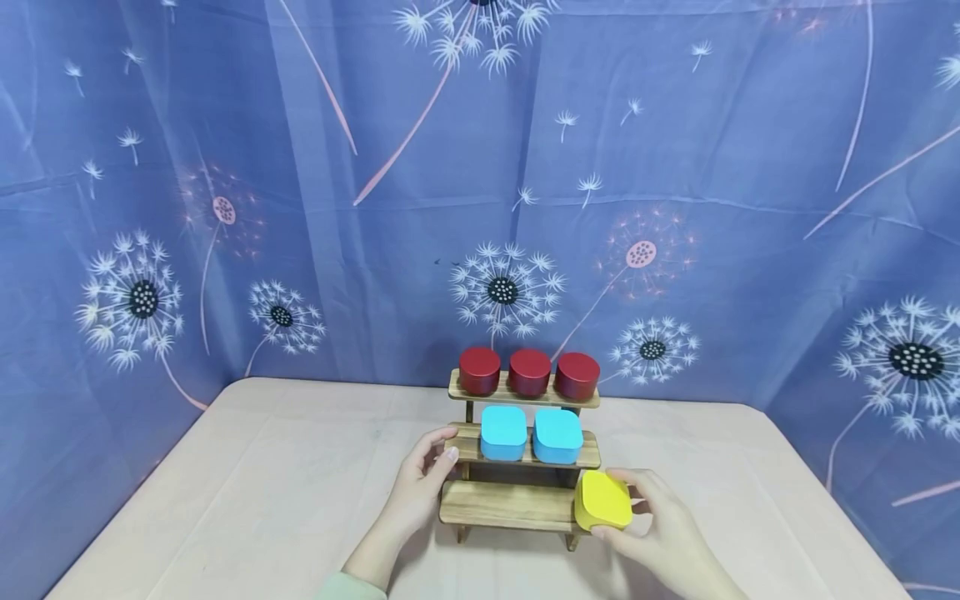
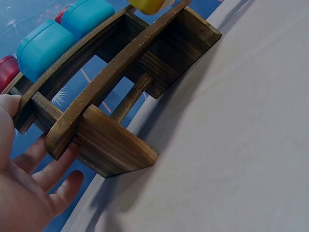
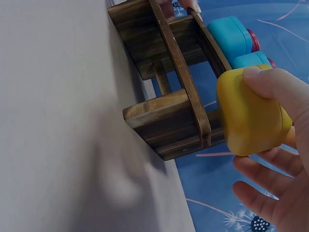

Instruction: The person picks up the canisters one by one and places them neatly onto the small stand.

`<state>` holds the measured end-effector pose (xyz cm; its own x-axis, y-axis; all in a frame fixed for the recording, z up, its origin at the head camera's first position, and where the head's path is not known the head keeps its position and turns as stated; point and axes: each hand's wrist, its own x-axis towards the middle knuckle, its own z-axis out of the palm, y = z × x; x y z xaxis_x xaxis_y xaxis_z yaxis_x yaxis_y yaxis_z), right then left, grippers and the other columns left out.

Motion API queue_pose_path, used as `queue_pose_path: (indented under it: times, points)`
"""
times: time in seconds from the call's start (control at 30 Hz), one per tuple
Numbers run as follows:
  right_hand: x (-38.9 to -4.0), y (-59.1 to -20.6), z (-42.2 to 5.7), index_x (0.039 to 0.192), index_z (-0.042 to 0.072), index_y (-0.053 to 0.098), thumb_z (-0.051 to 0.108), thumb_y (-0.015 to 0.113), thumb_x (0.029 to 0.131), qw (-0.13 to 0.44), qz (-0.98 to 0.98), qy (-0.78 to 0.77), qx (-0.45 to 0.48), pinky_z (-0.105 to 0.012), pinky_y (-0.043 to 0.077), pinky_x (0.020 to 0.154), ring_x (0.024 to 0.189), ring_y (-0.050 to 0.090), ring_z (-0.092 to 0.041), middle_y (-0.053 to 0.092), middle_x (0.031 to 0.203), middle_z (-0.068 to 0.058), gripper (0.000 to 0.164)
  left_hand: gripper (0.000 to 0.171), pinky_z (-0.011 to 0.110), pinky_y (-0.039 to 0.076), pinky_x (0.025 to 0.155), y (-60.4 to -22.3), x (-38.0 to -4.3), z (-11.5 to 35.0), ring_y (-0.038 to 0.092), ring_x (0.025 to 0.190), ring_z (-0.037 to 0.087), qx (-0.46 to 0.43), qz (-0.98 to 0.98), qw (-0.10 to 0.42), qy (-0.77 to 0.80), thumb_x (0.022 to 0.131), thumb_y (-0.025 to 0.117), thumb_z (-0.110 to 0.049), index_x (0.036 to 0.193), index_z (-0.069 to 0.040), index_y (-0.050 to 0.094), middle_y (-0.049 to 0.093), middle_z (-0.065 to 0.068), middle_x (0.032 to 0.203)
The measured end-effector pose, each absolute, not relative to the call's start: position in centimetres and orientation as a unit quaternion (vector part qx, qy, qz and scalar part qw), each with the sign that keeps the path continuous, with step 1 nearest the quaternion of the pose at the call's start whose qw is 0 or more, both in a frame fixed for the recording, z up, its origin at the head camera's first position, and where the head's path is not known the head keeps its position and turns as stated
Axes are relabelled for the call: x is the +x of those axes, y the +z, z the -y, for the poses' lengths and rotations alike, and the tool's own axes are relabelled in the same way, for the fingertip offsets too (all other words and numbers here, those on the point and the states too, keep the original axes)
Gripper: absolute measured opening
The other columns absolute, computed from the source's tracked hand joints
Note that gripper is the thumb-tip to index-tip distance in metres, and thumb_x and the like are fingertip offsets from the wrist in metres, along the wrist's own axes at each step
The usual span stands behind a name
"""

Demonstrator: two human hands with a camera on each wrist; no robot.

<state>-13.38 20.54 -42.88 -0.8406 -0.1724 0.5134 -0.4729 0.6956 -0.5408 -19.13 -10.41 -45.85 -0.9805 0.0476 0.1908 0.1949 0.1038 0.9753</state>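
Note:
A three-step wooden display stand (image 1: pixel 506 506) stands on the table. My left hand (image 1: pixel 422 477) grips the left end of its middle step, thumb on the end and the other fingers lower beside the stand. With my right hand (image 1: pixel 663 525) I hold a yellow rounded-square box (image 1: pixel 604 500) at the right end of the lowest step, thumb on one side and fingers on the other. Whether the box touches the step, I cannot tell. Two light-blue rounded-square boxes, one left (image 1: pixel 503 433) and one right (image 1: pixel 558 436), sit on the middle step.
Three round dark-red tins (image 1: pixel 529 372) stand in a row on the top step. A pale cloth covers the table (image 1: pixel 300 500). Behind and at the sides hangs a blue curtain (image 1: pixel 405 275) with dandelion prints.

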Motion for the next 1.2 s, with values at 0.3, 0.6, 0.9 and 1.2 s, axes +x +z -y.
queue_pose_path:
  times: [0.3,0.6,0.9,1.2]
  points:
    - [-13.4,-42.9,-19.6,0.114,0.014,0.062,0.024,0.088,0.062,0.222,0.896,0.337,0.188,-0.025,0.052,0.068,0.089,0.053,0.001,0.061,0.106,0.008,0.059,0.034,0.022,0.047,0.086,-46.0,-19.1,10.4,0.059,0.092,0.013,-0.081,0.744,0.056,-0.661,0.096,0.054,-0.023,0.128,-0.012,0.053,0.057,0.015,0.117]
    - [-13.1,-42.8,-18.7,0.116,0.017,0.062,0.033,0.087,0.064,0.186,0.905,0.34,0.176,-0.024,0.052,0.068,0.086,0.053,0.001,0.061,0.106,0.013,0.06,0.035,0.021,0.047,0.087,-46.1,-19.0,10.3,0.06,0.095,0.015,-0.08,0.746,0.048,-0.659,0.096,0.054,-0.024,0.129,-0.012,0.053,0.056,0.015,0.119]
    - [-13.3,-42.9,-17.7,0.115,0.02,0.061,0.032,0.086,0.065,0.194,0.895,0.339,0.214,-0.023,0.052,0.069,0.09,0.054,0.0,0.061,0.109,0.012,0.058,0.035,0.023,0.048,0.086,-46.0,-19.0,10.3,0.06,0.092,0.014,-0.082,0.74,0.053,-0.665,0.096,0.055,-0.023,0.128,-0.011,0.053,0.058,0.015,0.112]
    - [-13.2,-42.7,-16.7,0.111,0.021,0.059,0.035,0.083,0.069,0.139,0.895,0.368,0.208,-0.02,0.05,0.068,0.086,0.05,0.0,0.059,0.11,0.009,0.049,0.035,0.027,0.051,0.086,-45.8,-19.0,10.4,0.06,0.088,0.013,-0.09,0.733,0.053,-0.673,0.096,0.054,-0.022,0.129,-0.01,0.052,0.056,0.012,0.1]
